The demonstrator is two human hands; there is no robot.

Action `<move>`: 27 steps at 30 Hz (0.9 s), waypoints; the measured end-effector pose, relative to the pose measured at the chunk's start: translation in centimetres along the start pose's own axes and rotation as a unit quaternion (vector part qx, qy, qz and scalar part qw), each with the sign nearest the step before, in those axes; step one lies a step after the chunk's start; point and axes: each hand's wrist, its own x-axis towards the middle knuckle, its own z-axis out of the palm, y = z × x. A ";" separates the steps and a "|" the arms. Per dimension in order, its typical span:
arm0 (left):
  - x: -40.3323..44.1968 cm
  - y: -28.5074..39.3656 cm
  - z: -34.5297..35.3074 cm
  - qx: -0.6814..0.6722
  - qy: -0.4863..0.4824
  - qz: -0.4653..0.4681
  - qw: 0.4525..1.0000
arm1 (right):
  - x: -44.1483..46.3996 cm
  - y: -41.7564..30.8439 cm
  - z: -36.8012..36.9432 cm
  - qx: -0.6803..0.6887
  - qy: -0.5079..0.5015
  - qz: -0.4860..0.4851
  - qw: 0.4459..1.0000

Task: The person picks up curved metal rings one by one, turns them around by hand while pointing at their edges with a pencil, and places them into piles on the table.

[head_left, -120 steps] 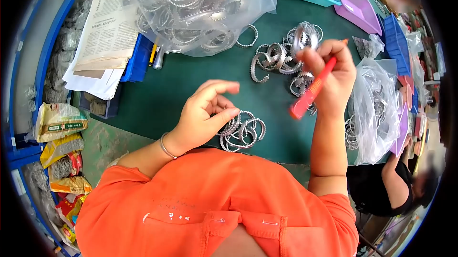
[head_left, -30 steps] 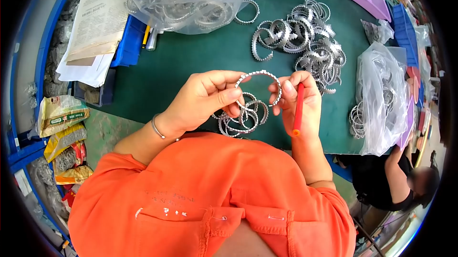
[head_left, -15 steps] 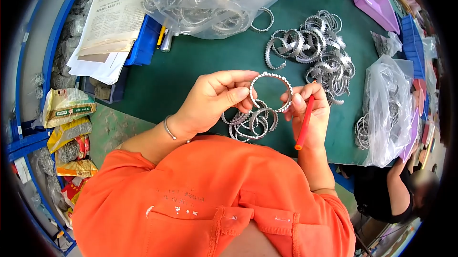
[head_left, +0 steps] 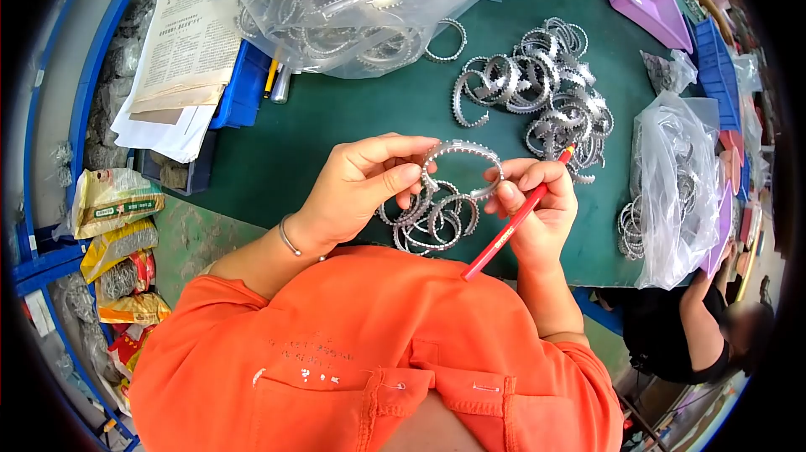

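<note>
Over the green desk (head_left: 336, 108), the left hand (head_left: 353, 188) and right hand (head_left: 541, 213) clamp fingers on one toothed ring (head_left: 462, 146) above a small pile (head_left: 413, 215), the right also on a red pencil (head_left: 508, 234), a bigger heap (head_left: 558, 108) beyond, which is finished I can't tell

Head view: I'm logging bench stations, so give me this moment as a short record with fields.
Left hand: left hand pinches one side of a toothed ring
Right hand: right hand holds a red pencil-shaped tool, fingers at the ring's other side
Below the ring: small group of rings
Farther off: larger ring pile
Bags: large plastic bag and smaller plastic bag, both with rings inside
Surface: green table
</note>
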 end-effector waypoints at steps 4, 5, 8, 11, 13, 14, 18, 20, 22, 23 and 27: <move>0.1 0.1 0.0 -0.040 0.014 -0.032 0.999 | 0.0 0.2 0.2 -0.031 -0.008 -0.041 0.999; 0.1 0.1 -0.1 -0.060 0.014 -0.040 0.997 | 0.0 0.4 0.2 -0.074 -0.013 -0.081 0.994; 0.3 -0.8 -0.3 -0.015 0.025 0.058 0.998 | 0.2 0.8 0.0 -0.106 -0.039 -0.149 0.982; 0.3 -0.9 -0.2 0.000 0.004 0.115 0.993 | 0.2 0.8 0.1 -0.092 -0.054 -0.182 0.977; 0.1 -0.2 0.4 -0.026 0.030 0.060 0.997 | 0.1 0.4 0.6 -0.086 -0.033 -0.189 0.978; 0.1 -0.3 0.3 0.004 0.019 0.090 0.996 | 0.0 0.4 0.4 -0.110 -0.036 -0.210 0.971; 0.2 -0.9 -0.1 0.056 -0.027 0.173 0.983 | 0.1 0.2 0.6 -0.125 -0.072 -0.277 0.950; 0.2 -0.8 -0.1 0.049 -0.026 0.170 0.984 | 0.2 0.3 0.4 -0.132 -0.080 -0.284 0.946; 0.2 -0.8 -0.1 0.042 -0.025 0.167 0.985 | 0.4 0.3 0.0 -0.171 -0.087 -0.313 0.930; 0.2 -0.8 0.0 0.043 -0.021 0.171 0.984 | 0.4 0.1 0.0 -0.171 -0.087 -0.312 0.930; 0.1 -0.6 0.2 0.074 -0.018 0.207 0.975 | 0.3 -0.1 0.0 -0.206 -0.092 -0.315 0.922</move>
